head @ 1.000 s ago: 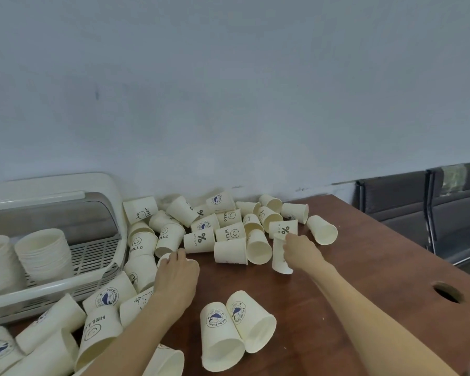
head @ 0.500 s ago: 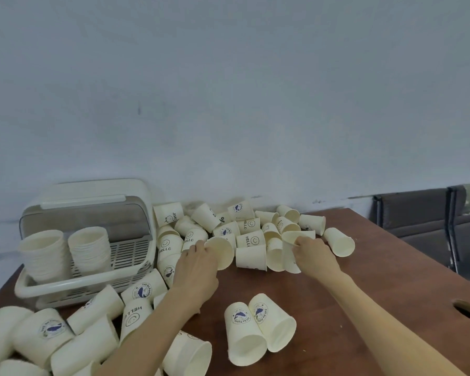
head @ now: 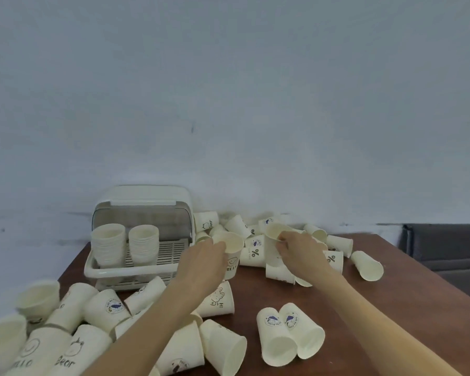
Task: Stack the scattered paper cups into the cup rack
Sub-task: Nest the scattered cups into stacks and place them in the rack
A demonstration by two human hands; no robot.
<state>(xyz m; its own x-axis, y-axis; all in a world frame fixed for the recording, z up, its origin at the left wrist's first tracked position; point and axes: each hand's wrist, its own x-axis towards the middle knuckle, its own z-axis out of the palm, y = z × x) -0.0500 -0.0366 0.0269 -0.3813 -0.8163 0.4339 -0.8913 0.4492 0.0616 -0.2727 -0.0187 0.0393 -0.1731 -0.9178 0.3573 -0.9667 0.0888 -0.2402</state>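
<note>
brown wood counter (head: 391, 308) against a pale wall (head: 228, 90), cups strewn; left hand (head: 205, 260) and right hand (head: 296, 252) each grip a cup.

A cup (head: 232, 241) printed HELLO has been lifted from the pile by the left hand (head: 205, 260), which a second ago only rested among the cups. A second cup (head: 274, 240) has been raised upright off the surface by the right hand (head: 296, 251), its rim now pinched, where before it lay low beside the heap.
</note>
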